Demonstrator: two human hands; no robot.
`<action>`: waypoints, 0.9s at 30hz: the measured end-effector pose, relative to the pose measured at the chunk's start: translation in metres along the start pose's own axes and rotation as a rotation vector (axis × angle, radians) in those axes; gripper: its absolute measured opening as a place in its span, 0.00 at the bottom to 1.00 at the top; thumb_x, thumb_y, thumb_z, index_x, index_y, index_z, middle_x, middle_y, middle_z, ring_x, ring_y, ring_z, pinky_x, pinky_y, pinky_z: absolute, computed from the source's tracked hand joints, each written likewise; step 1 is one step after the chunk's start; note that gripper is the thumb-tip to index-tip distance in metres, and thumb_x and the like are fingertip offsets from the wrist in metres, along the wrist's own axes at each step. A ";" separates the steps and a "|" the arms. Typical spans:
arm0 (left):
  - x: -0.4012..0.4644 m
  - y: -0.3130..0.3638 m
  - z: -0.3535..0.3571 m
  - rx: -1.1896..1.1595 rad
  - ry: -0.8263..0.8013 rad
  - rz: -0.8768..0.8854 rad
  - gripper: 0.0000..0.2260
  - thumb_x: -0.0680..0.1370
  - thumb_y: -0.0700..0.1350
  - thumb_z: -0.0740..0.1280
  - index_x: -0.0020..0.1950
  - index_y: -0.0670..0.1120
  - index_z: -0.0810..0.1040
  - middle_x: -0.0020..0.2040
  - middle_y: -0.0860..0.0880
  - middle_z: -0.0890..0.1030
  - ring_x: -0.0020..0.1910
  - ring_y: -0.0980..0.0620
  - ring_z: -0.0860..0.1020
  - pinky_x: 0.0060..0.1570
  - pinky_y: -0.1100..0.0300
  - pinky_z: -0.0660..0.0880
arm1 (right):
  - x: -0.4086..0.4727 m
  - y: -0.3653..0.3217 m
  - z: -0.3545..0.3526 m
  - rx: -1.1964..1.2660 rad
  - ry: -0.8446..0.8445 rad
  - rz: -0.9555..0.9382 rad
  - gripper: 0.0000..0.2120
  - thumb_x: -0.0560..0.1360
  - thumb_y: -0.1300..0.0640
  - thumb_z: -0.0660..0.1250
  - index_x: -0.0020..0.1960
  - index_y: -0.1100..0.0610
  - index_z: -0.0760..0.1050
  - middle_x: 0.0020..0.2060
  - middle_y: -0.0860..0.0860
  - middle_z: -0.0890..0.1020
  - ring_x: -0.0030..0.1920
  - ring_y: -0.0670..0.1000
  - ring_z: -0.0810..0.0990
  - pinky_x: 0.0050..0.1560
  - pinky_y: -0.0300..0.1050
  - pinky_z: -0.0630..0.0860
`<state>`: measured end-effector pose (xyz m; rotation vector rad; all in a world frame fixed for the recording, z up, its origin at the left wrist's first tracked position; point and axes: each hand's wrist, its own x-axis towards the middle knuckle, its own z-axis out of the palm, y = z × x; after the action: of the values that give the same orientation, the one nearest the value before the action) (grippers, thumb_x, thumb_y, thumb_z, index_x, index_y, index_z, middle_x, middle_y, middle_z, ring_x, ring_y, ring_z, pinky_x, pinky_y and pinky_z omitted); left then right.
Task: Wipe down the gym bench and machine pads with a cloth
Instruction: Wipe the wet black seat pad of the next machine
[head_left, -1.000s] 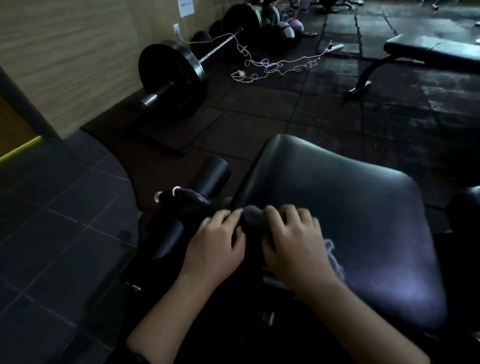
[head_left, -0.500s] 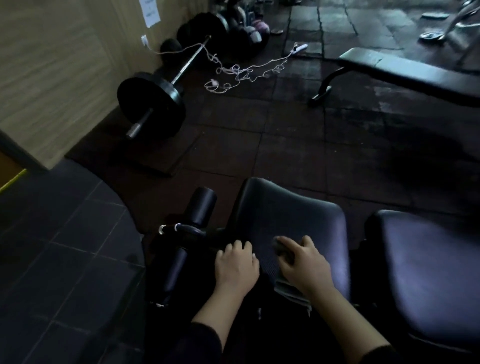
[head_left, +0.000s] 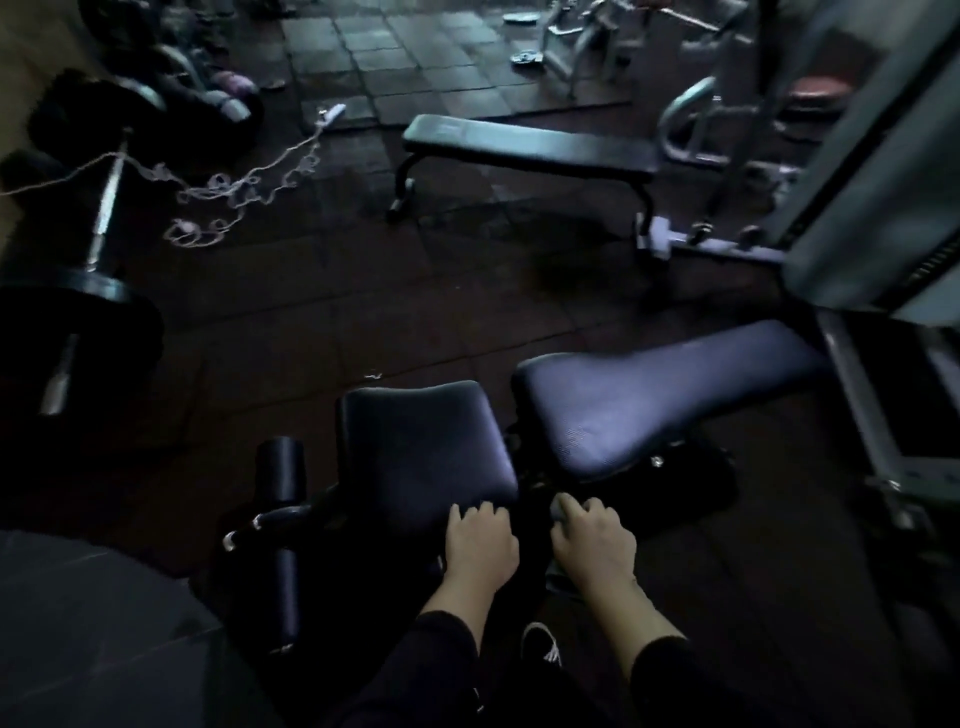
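Both hands: left (head_left: 480, 545) curled on seat pad (head_left: 426, 447), right (head_left: 595, 540) gripping cloth (head_left: 560, 506).

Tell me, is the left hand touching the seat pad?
Touching. The head view shows the left hand with its fingertips lying on the near edge of the seat pad, no gap visible between them.

Scene is dim and underexposed. Weak, cool light reaches from the far right, leaving a dull sheen on the seat pads (head_left: 639, 400). The near floor (head_left: 156, 649) falls into deep shadow. Motion blur smears the far equipment; wide-angle bending shows at the edges.
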<state>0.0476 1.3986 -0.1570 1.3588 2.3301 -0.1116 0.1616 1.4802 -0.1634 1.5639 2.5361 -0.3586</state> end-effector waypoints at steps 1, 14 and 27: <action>-0.001 0.014 -0.001 0.016 -0.020 0.048 0.15 0.80 0.47 0.56 0.64 0.45 0.73 0.64 0.46 0.75 0.64 0.46 0.72 0.71 0.47 0.57 | -0.008 0.010 -0.002 -0.002 0.012 0.050 0.14 0.75 0.47 0.59 0.59 0.45 0.73 0.51 0.49 0.78 0.53 0.54 0.77 0.45 0.48 0.68; -0.015 0.201 0.022 0.307 -0.090 0.608 0.16 0.81 0.49 0.57 0.66 0.45 0.71 0.64 0.46 0.74 0.65 0.45 0.71 0.72 0.45 0.56 | -0.094 0.173 -0.021 0.311 0.086 0.542 0.21 0.80 0.52 0.57 0.72 0.52 0.65 0.59 0.53 0.74 0.56 0.54 0.78 0.52 0.46 0.73; -0.051 0.431 0.074 0.435 -0.165 0.965 0.14 0.80 0.48 0.61 0.63 0.45 0.71 0.63 0.46 0.74 0.64 0.45 0.72 0.66 0.51 0.64 | -0.180 0.371 -0.019 0.385 0.099 0.851 0.19 0.81 0.53 0.56 0.71 0.52 0.63 0.59 0.52 0.74 0.54 0.54 0.78 0.50 0.45 0.74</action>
<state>0.4573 1.5578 -0.1397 2.4179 1.3418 -0.4175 0.5739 1.4906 -0.1488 2.6435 1.6599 -0.6674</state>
